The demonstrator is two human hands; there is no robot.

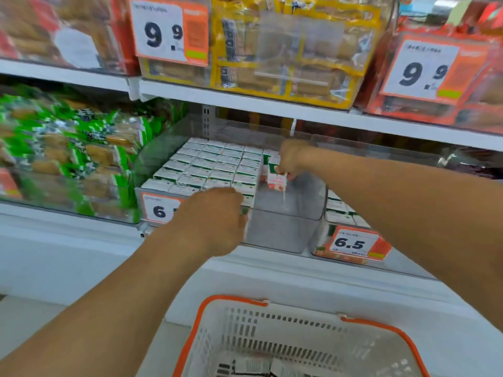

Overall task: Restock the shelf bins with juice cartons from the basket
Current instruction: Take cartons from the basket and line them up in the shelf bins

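Basket (pixel 299 322) lowest; left hand (pixel 215 219) curled at clear bin (pixel 285 213) front, grip unclear; right hand (pixel 292 156) fingers pinch pink carton (pixel 277 182).

Two hands: left (pixel 215 221), right (pixel 292 156). One red carton (pixel 276 181) in the right hand. One basket (pixel 299 322), near. Four price tags: two 9.9 (pixel 168 31) (pixel 427 69) far, two lower (pixel 159 210) (pixel 353 243). Green cartons (pixel 206 167) fill the left bin in perhaps thirty visible tops; blur prevents exact counting.

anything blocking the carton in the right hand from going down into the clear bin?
Nothing visible. The right hand pinches the red-and-white carton above the open part of the clear bin; the green cartons fill the left part only.
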